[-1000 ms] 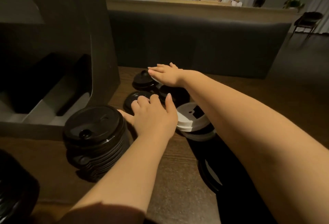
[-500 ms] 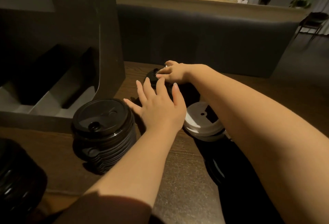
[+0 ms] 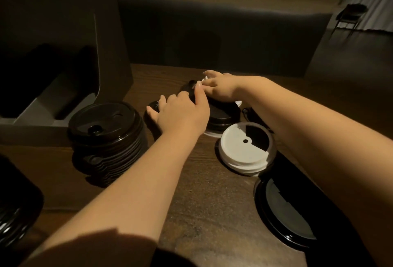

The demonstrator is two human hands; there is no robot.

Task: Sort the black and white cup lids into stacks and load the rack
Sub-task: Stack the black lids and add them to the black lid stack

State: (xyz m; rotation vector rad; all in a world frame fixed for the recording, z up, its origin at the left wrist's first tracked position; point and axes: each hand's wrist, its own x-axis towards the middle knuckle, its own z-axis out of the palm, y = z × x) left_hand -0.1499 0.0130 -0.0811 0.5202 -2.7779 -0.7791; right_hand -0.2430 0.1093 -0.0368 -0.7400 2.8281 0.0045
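Observation:
On the dark wooden table, my left hand [image 3: 180,113] lies over a loose black lid [image 3: 152,107], thumb at its left edge and fingers curled over its top. Just behind it, my right hand [image 3: 220,88] reaches across a low pile of black lids [image 3: 223,117] and pinches a white lid [image 3: 205,79], of which only an edge shows at the fingertips. A tall stack of black lids [image 3: 106,133] stands to the left. To the right is a short stack of white lids [image 3: 244,150]. The dark rack [image 3: 51,99] stands at the far left.
A large black lid [image 3: 285,215] lies under my right forearm near the front. Another black stack [image 3: 12,207] sits at the bottom left corner. Behind the table runs a dark bench back [image 3: 212,33], with people seated far beyond it.
My left hand moved forward from the near black lid and settled with fingers curled over a lid. My right hand drew back slightly and closed its fingers on a white lid edge.

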